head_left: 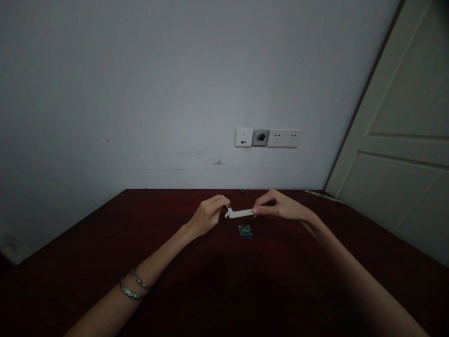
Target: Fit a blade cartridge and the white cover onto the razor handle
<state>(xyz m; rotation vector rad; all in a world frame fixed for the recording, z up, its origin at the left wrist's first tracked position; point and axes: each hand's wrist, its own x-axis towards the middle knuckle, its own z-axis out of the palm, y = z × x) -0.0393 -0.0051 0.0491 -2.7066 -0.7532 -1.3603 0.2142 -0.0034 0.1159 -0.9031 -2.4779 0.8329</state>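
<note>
A small white flat strip (240, 213) with a hooked left end is held above the dark red table (105, 248), between my two hands. My left hand (207, 215) pinches its left end with curled fingers. My right hand (278, 207) pinches its right end between thumb and fingertips. Just below the strip, a small clear case with a teal inside (245, 231) lies on the table. Two silver bracelets (135, 286) sit on my left wrist.
A row of white wall sockets with one grey plate (267, 138) is on the wall behind the table. A pale door (403, 140) stands at the right. A tiny dark object (242, 191) and a thin light strip (322, 195) lie at the table's far edge.
</note>
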